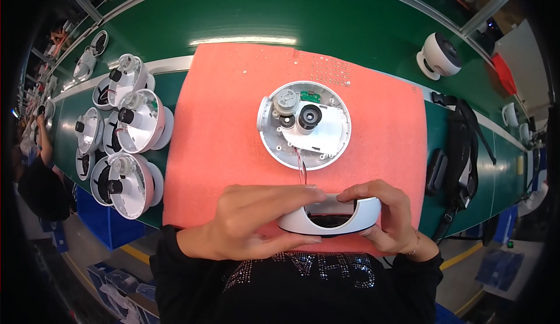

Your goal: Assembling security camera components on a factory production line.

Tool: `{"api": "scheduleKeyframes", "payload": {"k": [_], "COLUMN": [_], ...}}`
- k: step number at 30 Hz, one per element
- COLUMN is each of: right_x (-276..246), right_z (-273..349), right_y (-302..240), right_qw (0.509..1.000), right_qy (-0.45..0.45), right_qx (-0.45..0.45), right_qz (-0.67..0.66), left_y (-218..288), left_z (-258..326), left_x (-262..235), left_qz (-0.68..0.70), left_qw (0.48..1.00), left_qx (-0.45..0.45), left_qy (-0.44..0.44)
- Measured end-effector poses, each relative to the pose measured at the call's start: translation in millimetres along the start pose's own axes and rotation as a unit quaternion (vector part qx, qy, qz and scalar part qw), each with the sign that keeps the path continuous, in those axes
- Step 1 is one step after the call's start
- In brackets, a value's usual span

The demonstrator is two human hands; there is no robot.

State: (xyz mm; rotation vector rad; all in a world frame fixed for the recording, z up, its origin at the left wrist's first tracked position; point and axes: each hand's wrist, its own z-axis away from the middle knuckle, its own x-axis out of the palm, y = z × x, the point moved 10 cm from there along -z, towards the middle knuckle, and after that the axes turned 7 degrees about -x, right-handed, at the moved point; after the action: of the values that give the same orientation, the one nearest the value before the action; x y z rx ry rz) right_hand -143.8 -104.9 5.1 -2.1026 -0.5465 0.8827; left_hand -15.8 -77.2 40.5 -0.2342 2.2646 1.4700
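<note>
My left hand [244,212] and my right hand [389,214] grip a white camera housing cover [296,223] between them, near my chest. The cover has a rounded cut-out with a dark inside; fingers lie along its top edge and thumbs below. Just beyond it, an opened round camera body [330,130] lies face up on a pink foam mat [219,120]. A black lens [310,116], a silver motor [286,102] and a small green circuit board [310,96] show inside. Thin wires [301,169] run from the body toward the cover.
Many small screws [331,70] lie at the mat's far edge. Several half-open camera bodies [140,123] cluster at left. A finished white camera [438,57] stands far right, and a black strap [464,149] lies beside the mat. Another person [44,187] is at far left.
</note>
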Motion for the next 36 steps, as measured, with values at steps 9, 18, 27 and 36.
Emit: {"api": "scheduleKeyframes", "payload": {"k": [9, 18, 27, 36], "right_x": [-9, 4, -10, -2], "right_z": [9, 7, -5, -9], "right_y": [12, 24, 11, 6], "right_qw": [0.997, 0.994, 0.997, 0.999], "right_qy": [0.019, -0.034, 0.062, 0.011], "right_qx": [0.068, 0.089, -0.008, -0.034], "right_qz": [0.013, 0.049, 0.038, -0.005], "left_y": [-22, -53, -46, -42], "left_z": [17, 48, 35, 33], "left_x": [-4, 8, 8, 5], "left_qz": [0.03, -0.035, -0.048, -0.057], "left_qw": [0.994, 0.987, 0.992, 0.992], "left_qx": [-0.093, -0.128, -0.105, -0.105], "left_qy": [0.051, 0.09, 0.045, 0.037]}}
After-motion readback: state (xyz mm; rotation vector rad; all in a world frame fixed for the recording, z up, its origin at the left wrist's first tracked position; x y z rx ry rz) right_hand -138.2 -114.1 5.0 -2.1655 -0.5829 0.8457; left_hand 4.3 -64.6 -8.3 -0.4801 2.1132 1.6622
